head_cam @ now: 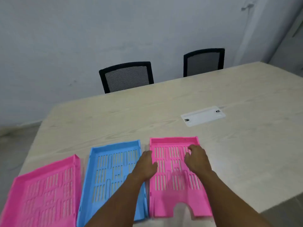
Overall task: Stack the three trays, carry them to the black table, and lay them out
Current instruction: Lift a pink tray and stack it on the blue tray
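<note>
Trays sit side by side on the pale bench (188,99), none stacked yet: left pink tray (47,190), blue tray (113,169), right pink tray (173,177). Left hand (145,164) rests at the right pink one's left wall, right hand (196,159) curls loosely inside, fingers gripping nothing. I'd pinch both side walls evenly and lift level.

Far-left pink slotted plastic tray (44,190) cut off by frame bottom-left; left hand (145,164) hides blue slotted plastic tray's (113,171) right rim; whole frame motion-blurred.
</note>
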